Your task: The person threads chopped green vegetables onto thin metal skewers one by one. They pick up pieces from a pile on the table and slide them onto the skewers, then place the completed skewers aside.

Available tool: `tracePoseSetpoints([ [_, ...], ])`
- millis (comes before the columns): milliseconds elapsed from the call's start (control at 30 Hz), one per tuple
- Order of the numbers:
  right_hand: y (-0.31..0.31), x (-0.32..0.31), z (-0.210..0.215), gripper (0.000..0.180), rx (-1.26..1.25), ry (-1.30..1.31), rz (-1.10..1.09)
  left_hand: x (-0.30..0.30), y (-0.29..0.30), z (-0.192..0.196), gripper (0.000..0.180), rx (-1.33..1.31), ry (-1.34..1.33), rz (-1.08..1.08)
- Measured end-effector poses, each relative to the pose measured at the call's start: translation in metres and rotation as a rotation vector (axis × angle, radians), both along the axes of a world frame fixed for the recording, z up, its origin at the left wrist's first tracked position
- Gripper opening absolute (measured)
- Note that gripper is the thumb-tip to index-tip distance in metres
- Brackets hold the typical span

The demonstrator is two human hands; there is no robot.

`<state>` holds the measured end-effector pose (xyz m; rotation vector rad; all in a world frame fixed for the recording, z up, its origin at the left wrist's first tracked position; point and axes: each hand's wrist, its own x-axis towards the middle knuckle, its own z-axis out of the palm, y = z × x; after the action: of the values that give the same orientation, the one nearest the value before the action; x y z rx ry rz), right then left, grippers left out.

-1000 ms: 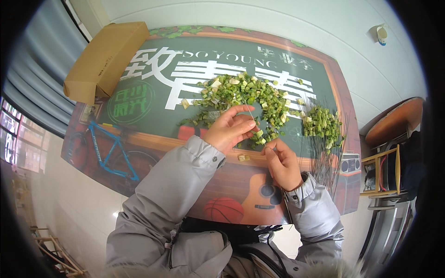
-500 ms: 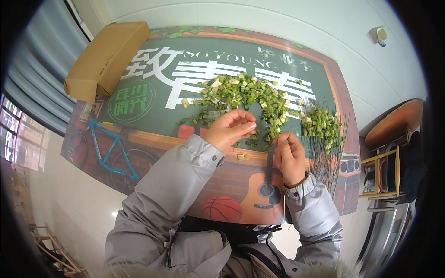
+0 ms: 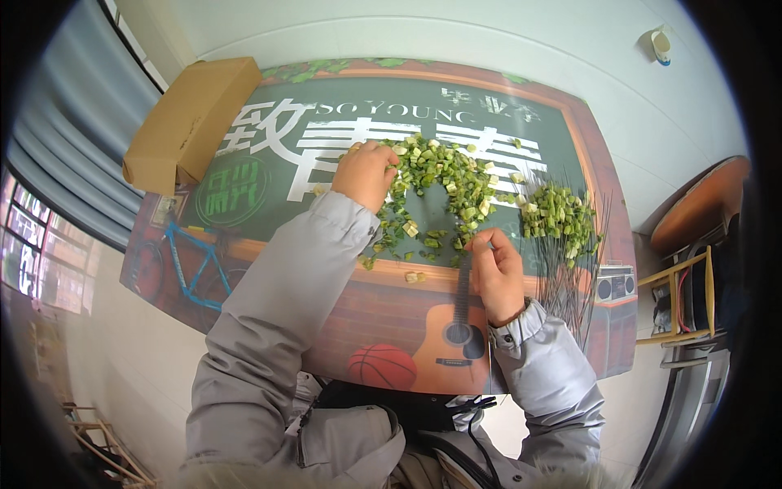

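Observation:
A loose, arch-shaped pile of small green and pale cut pieces [image 3: 436, 160] lies across the middle of the table [image 3: 326, 350]. My left hand [image 3: 365, 175] reaches to the pile's left edge, its fingers bent down together and the tips partly hidden among the pieces. Near the pile's lower right end my right hand [image 3: 497, 273] is closed in a pinch, thumb against forefinger; what it holds is too small to tell. To the right of that hand lies a bundle of thin dark stems [image 3: 566, 289], with clustered green pieces [image 3: 558, 220] at their far ends.
A brown cardboard box [image 3: 187, 122] stands at the table's far left corner. Beyond the right edge are a wooden-framed chair [image 3: 680, 301] and a round brown board [image 3: 692, 208]. A blue-grey curtain [image 3: 81, 114] hangs at the left. One pale piece [image 3: 415, 277] lies apart below the pile.
My left hand has moved away from my right hand, left and farther out to the pile's left edge. The right hand stays pinched, shifted only slightly. The view has tilted a little.

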<state>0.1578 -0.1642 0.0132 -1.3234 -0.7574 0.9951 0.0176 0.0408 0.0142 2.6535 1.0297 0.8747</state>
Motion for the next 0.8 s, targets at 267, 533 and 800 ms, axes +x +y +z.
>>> tracePoseSetpoints([
  [267,0.000,-0.001,0.002,0.015,0.026,-0.013,0.011,0.019,0.002,-0.006,0.013,0.087,0.161,0.116],
  [533,0.000,-0.001,0.000,0.016,0.048,-0.022,0.031,0.034,0.004,-0.012,0.014,0.131,0.168,0.238],
  [800,-0.002,-0.002,0.006,0.015,0.014,0.000,0.034,0.022,0.008,-0.018,0.016,0.079,-0.026,0.106],
])
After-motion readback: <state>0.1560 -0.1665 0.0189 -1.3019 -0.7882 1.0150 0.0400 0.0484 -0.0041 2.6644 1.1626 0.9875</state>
